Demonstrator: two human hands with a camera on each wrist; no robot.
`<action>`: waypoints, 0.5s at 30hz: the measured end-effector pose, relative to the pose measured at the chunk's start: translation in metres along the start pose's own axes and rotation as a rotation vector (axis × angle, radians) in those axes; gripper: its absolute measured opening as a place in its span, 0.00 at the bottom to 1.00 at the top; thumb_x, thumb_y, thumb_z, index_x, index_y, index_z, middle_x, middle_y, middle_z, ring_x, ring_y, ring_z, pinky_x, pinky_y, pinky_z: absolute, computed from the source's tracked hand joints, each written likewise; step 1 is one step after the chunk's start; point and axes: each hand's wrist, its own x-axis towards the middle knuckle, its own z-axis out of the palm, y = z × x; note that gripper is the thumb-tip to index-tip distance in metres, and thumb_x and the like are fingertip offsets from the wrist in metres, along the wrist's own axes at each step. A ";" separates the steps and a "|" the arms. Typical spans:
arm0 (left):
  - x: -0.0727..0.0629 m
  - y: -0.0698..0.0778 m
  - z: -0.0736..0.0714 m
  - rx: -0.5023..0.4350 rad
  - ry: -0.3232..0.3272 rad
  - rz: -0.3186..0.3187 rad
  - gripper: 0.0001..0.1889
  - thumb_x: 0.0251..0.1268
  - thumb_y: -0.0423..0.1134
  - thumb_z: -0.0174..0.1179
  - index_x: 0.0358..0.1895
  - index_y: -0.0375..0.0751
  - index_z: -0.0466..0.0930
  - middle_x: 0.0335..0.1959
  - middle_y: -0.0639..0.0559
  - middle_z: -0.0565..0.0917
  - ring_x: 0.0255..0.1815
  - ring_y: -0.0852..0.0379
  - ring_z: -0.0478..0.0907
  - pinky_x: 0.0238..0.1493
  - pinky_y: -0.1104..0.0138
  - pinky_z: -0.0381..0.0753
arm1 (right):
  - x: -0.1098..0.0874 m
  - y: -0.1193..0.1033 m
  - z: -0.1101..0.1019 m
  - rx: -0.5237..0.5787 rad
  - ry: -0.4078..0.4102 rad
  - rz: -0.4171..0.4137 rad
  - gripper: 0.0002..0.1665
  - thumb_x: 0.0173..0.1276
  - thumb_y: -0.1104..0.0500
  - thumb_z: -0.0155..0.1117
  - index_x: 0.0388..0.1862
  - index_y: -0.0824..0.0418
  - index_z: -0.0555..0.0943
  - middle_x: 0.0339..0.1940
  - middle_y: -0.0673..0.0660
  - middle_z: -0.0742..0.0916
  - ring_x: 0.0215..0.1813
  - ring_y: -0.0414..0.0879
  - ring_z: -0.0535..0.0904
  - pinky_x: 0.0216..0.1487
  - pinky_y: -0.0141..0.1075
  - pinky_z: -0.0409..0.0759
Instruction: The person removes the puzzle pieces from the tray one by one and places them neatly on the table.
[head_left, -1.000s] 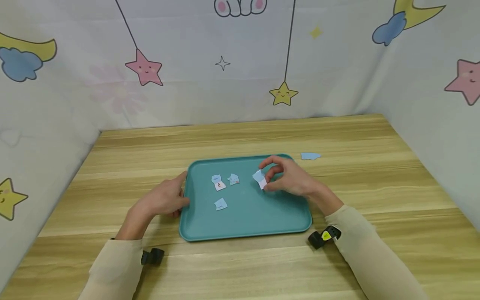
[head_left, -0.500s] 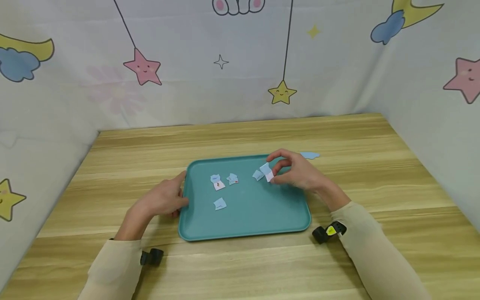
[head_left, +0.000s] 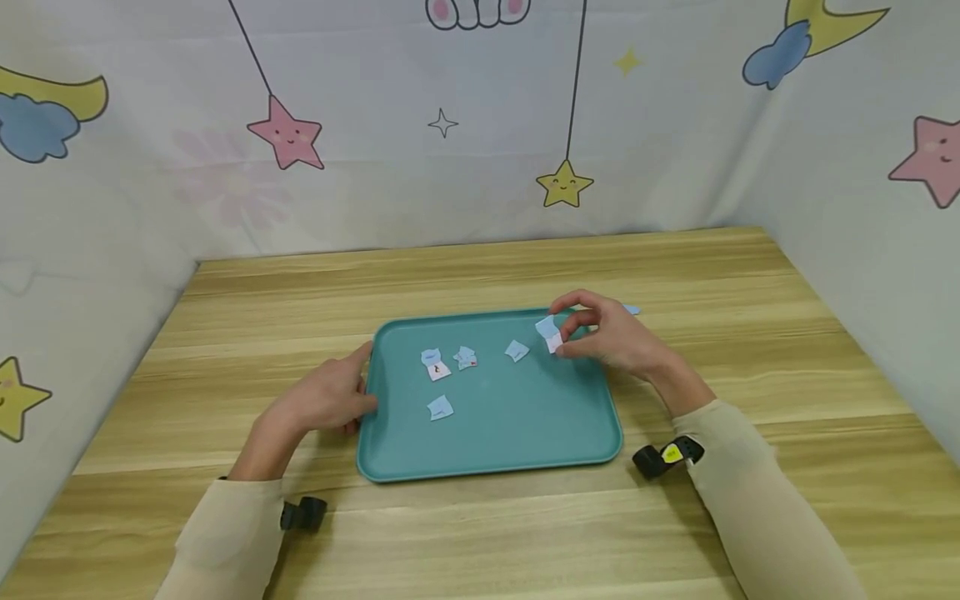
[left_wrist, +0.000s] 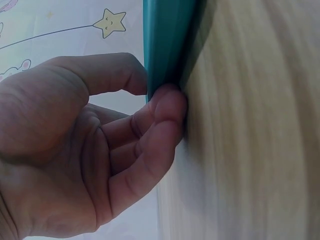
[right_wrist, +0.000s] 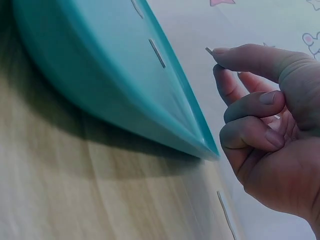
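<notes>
My right hand (head_left: 611,337) pinches a small flat light-blue and white puzzle piece (head_left: 549,333) between thumb and fingertips, over the back right corner of the teal tray (head_left: 487,442). Edge-on, the held piece (right_wrist: 210,51) looks thin in the right wrist view. At the tray's left rim, my left hand (head_left: 326,396) grips the edge; the left wrist view has its thumb against the tray wall (left_wrist: 167,45) and fingers curled at the underside. Inside the tray lie a blue-white piece with a dark mark (head_left: 436,364), one with a red spot (head_left: 466,357), and two plain bluish pieces (head_left: 441,407).
Beyond the tray's back right corner a blue flat piece (head_left: 632,309) lies on the wooden table (head_left: 480,542), mostly hidden by the right hand. White cloth walls (head_left: 360,192) printed with stars and moons stand behind and at both sides.
My right hand has carried the held piece rightward and toward the back of the tray. A plain bluish piece beneath it came into view. The left hand has stayed at the rim.
</notes>
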 end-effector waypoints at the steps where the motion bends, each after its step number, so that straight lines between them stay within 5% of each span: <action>1: 0.000 0.000 0.000 0.002 0.000 0.000 0.49 0.67 0.31 0.56 0.84 0.23 0.36 0.21 0.48 0.82 0.18 0.55 0.81 0.26 0.63 0.79 | 0.000 0.000 -0.001 -0.002 0.003 0.003 0.31 0.64 0.66 0.77 0.65 0.61 0.77 0.37 0.55 0.86 0.45 0.52 0.80 0.43 0.35 0.75; 10: -0.001 0.001 -0.001 -0.001 0.000 -0.001 0.48 0.68 0.30 0.56 0.84 0.23 0.36 0.21 0.48 0.82 0.18 0.55 0.81 0.26 0.63 0.80 | -0.004 -0.001 -0.013 -0.030 0.041 0.036 0.32 0.66 0.65 0.76 0.68 0.60 0.76 0.40 0.57 0.87 0.50 0.52 0.80 0.49 0.35 0.77; 15: -0.001 0.001 -0.001 0.000 0.000 -0.004 0.48 0.67 0.30 0.56 0.84 0.24 0.37 0.21 0.48 0.82 0.18 0.55 0.81 0.26 0.63 0.80 | -0.005 0.000 -0.019 0.001 0.062 0.066 0.33 0.65 0.65 0.76 0.68 0.60 0.75 0.40 0.56 0.86 0.42 0.48 0.79 0.39 0.33 0.75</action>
